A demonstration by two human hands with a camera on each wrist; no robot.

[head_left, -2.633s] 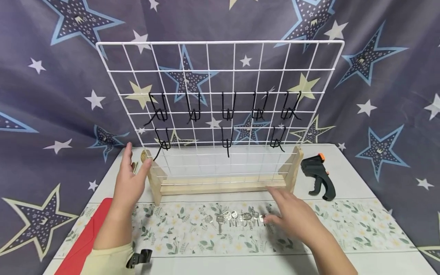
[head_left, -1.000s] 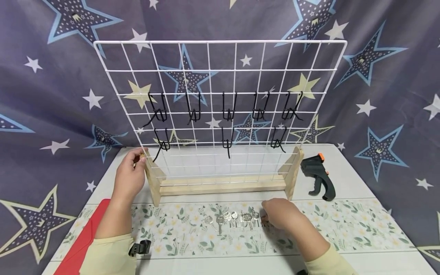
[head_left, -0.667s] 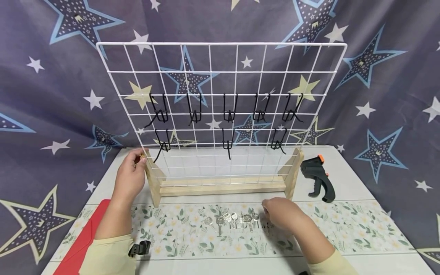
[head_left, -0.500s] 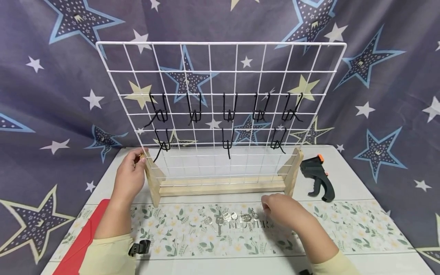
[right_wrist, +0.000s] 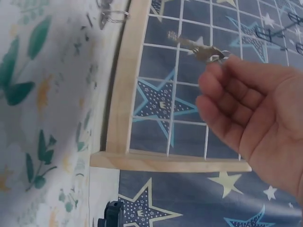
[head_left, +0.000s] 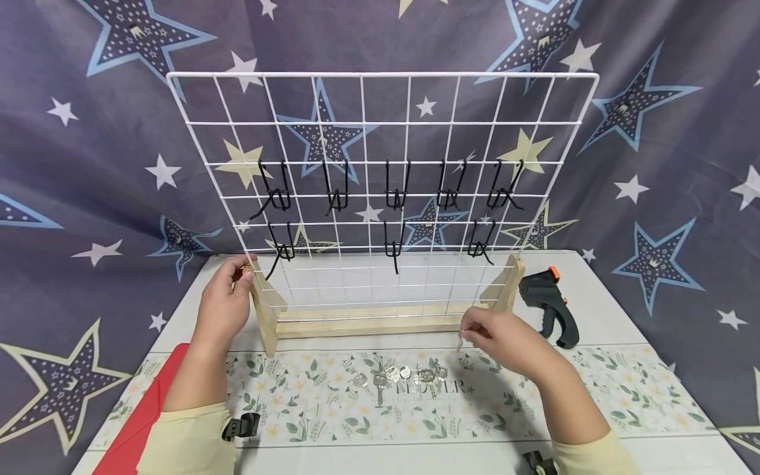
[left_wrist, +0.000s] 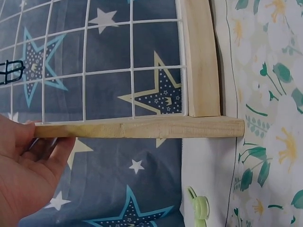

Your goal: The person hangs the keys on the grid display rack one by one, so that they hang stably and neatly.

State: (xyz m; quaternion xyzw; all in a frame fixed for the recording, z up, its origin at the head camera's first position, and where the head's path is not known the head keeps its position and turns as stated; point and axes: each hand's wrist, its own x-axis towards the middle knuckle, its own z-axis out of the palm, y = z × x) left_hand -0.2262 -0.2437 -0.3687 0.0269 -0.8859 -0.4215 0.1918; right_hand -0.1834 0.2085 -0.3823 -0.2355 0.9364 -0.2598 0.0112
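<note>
My left hand (head_left: 224, 305) grips the upper end of the wooden side bracket (left_wrist: 142, 128) of a white wire grid rack (head_left: 380, 123), thumb on one side and fingers on the other. Just in front of the rack's right end, my right hand (head_left: 505, 340) pinches a small metal key (right_wrist: 201, 51) by its ring, raised off the table. Several more keys (head_left: 380, 382) lie in a row on the floral strip. Black wire hooks (head_left: 394, 198) hang on the grid in two rows, with nothing on them.
A black and orange clamp (head_left: 552, 307) lies right of the rack, close to my right hand. Beneath my left forearm is a red folder-like item (head_left: 145, 415). A small light-green object (left_wrist: 200, 208) shows past the left bracket. A starry cloth (head_left: 629, 165) hangs behind.
My left hand has closed round the bracket's top and stays there. The right hand reached down to the row's right end, took a key and lifted it toward the rack.
</note>
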